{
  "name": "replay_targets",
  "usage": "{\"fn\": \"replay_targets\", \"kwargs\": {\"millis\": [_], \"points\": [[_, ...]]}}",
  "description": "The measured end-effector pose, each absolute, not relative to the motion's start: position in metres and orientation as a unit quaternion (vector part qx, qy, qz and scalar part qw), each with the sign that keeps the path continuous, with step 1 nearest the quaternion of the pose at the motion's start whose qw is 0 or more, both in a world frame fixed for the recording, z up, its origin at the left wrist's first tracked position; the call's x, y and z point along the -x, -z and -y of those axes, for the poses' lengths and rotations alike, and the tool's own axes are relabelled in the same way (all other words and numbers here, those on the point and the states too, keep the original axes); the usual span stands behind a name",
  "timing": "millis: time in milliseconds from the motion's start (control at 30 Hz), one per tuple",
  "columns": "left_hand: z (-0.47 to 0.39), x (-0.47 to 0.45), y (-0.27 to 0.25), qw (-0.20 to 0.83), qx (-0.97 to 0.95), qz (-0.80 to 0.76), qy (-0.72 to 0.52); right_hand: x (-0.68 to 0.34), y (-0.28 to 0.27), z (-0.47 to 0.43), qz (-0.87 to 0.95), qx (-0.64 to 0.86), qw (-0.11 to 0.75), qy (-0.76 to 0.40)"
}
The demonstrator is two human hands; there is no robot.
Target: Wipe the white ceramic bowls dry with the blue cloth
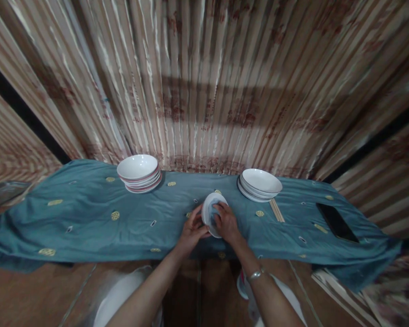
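Note:
A white bowl [206, 215] is tilted on its side above the front middle of the cloth-covered table. My left hand [192, 227] grips its left rim from below, with the fingers along the outside. Inside the bowl, my right hand [226, 221] presses a pale blue cloth [212, 210] against the surface with bent fingers. Most of that cloth is hidden by the fingers. Behind to the left stands a stack of white bowls [139, 172] with red rims. At the back right is another stack of white dishes [261, 184] with dark rims.
Chopsticks [277, 210] lie by the right stack, and a black phone [336, 222] lies farther right. The blue-green tablecloth [98, 236] hangs over the table's front edge. A striped curtain [204, 91] closes off the back.

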State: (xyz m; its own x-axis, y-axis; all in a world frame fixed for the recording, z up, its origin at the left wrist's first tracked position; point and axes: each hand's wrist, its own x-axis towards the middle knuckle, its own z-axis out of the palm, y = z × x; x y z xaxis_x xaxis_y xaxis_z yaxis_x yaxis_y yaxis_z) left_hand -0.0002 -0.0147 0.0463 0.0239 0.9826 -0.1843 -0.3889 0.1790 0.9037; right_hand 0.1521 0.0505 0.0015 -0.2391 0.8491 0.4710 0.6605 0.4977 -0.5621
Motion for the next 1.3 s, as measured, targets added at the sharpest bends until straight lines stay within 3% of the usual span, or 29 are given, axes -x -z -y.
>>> {"fn": "replay_targets", "kwargs": {"millis": [333, 467, 600, 733, 967, 1300], "points": [[0.014, 0.003, -0.049, 0.631, -0.349, -0.447, -0.530, -0.145, -0.023, -0.038, 0.648, 0.363, 0.423, -0.520], [0.014, 0.004, -0.050, 0.628, -0.365, -0.446, -0.523, -0.141, -0.036, -0.032, 0.580, 0.360, 0.465, -0.564], [0.015, 0.002, -0.050, 0.618, -0.380, -0.450, -0.520, -0.132, -0.047, -0.039, 0.563, 0.381, 0.524, -0.513], [0.015, 0.000, -0.050, 0.608, -0.396, -0.447, -0.524, -0.132, -0.056, -0.050, 0.594, 0.446, 0.548, -0.384], [0.011, 0.001, -0.045, 0.606, -0.388, -0.456, -0.524, -0.152, -0.054, -0.069, 0.714, 0.513, 0.455, -0.143], [0.010, 0.003, -0.045, 0.608, -0.372, -0.462, -0.528, -0.176, -0.029, -0.053, 0.798, 0.530, 0.284, -0.027]]}}
